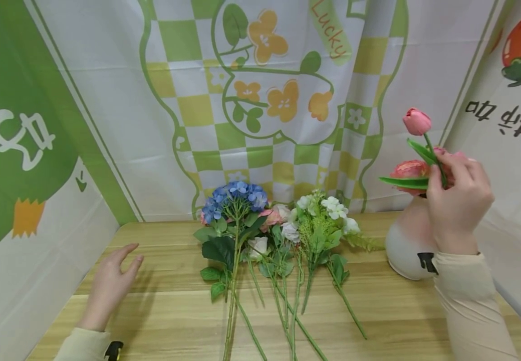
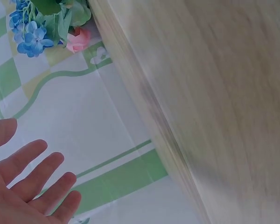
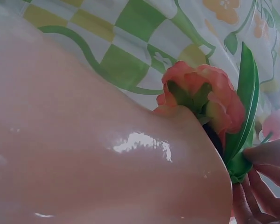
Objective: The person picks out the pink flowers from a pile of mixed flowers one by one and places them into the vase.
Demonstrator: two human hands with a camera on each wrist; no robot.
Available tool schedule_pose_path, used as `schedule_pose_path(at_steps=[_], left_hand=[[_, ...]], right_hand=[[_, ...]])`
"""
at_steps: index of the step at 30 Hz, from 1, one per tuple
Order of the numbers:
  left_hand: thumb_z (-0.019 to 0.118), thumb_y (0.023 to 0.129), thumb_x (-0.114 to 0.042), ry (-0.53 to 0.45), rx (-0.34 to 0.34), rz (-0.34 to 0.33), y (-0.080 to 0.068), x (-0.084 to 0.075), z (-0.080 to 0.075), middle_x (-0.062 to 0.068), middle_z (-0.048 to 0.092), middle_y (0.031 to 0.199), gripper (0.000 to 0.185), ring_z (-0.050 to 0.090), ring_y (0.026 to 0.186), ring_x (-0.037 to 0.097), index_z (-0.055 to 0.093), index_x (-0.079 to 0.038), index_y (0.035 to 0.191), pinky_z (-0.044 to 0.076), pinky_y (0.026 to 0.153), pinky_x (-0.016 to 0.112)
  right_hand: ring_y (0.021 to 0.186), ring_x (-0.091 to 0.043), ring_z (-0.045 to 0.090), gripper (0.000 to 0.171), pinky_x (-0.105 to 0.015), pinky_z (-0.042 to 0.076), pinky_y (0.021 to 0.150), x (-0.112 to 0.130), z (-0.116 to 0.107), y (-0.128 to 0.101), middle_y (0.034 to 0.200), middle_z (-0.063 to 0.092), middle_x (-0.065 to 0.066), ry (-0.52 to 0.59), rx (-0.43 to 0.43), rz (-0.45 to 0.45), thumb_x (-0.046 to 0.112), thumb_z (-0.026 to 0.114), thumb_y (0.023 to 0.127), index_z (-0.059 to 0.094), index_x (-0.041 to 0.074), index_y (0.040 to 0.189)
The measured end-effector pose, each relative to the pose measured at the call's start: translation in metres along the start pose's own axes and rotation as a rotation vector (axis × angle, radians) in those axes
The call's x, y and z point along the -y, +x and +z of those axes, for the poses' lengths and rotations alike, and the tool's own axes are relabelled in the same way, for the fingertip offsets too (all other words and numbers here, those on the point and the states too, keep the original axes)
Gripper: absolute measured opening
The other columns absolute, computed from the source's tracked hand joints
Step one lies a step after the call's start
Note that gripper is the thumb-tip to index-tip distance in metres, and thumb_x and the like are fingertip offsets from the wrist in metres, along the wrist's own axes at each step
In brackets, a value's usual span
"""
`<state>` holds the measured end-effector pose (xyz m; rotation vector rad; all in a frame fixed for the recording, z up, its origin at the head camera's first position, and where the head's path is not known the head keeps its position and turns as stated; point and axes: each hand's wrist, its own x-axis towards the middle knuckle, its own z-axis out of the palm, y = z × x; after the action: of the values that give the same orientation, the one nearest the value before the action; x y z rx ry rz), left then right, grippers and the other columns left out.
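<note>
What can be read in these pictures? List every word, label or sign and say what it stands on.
"Lucky": orange letters on a green tag printed on the checked backdrop.
Large white characters on the green left panel: cut off, not readable.
Dark characters on the right panel, under a tomato picture: seen sideways, not readable.
Small black mark on the vase: too small to read.
Wrist views: no text.

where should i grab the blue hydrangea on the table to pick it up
Probably grip the blue hydrangea by its bare lower stem, coming from above on its left side. The stem lies flat pointing toward the person, and the other stems crowd its right. The free left hand is nearest; the right hand holds a tulip.
</note>
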<state>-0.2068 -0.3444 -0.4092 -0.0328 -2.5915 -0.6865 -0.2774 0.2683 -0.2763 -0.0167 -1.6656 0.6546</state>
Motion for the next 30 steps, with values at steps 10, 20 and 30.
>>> schedule_pose_path(at_steps=[10,20,30], left_hand=[[0.051,0.098,-0.028,0.024,0.001,-0.001,-0.001,0.001,-0.002,0.033,0.049,0.13,0.046,0.043,0.114,0.055,0.05,0.004,0.131,0.034,0.09,0.068],[0.051,0.098,-0.028,0.021,-0.007,0.004,-0.002,-0.002,-0.002,0.034,0.05,0.129,0.046,0.044,0.114,0.054,0.05,0.005,0.13,0.034,0.09,0.067],[0.052,0.098,-0.026,0.026,-0.013,0.012,-0.001,-0.002,0.0,0.033,0.051,0.128,0.044,0.045,0.113,0.054,0.051,0.006,0.129,0.034,0.09,0.066]], right_hand=[[0.089,-0.033,0.064,0.021,-0.018,0.04,0.079,-0.006,-0.002,-0.005,0.096,0.07,-0.015,-0.009,-0.001,0.0,0.014,0.066,0.086,0.074,0.011,0.105],[0.089,-0.038,0.06,0.022,-0.04,0.042,0.077,-0.01,-0.006,-0.012,0.098,0.069,-0.019,-0.046,0.026,-0.019,0.015,0.063,0.088,0.072,0.006,0.105],[0.093,-0.035,0.056,0.023,-0.024,0.037,0.072,-0.015,-0.008,-0.02,0.099,0.057,-0.02,-0.064,0.007,0.027,0.013,0.063,0.086,0.072,0.007,0.105]])
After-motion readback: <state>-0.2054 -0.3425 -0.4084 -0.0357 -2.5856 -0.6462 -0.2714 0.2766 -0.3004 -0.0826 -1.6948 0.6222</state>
